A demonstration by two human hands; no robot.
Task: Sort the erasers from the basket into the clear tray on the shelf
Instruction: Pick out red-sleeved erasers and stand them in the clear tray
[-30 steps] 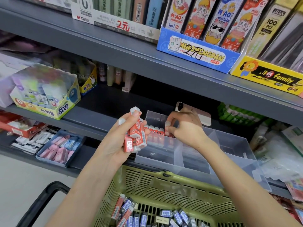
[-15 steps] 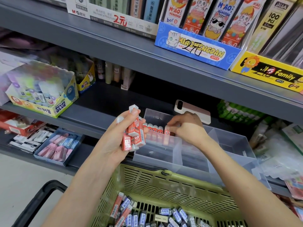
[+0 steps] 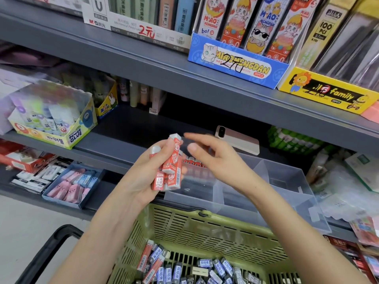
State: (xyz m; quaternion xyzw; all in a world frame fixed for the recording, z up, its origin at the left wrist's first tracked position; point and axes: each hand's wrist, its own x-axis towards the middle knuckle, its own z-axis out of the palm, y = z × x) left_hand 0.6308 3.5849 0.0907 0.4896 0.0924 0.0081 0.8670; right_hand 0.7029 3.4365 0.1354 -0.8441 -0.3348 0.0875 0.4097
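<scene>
Right hand (image 3: pixel 215 158) has come up out of the clear tray (image 3: pixel 287 181) since a moment ago. It's empty now, fingers loose, reaching for the bunch of red erasers (image 3: pixel 170 173) that the left hand (image 3: pixel 143 177) grips. A row of sorted erasers (image 3: pixel 194 161) stands in the tray's back-left compartment, and the other compartments show nothing. The tray sits at the shelf's front edge. Loads left by the look of it: the green basket (image 3: pixel 205 228) holds a pile of mostly blue erasers (image 3: pixel 184 269).

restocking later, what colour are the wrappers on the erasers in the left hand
The erasers are red with white print; head view.
</scene>
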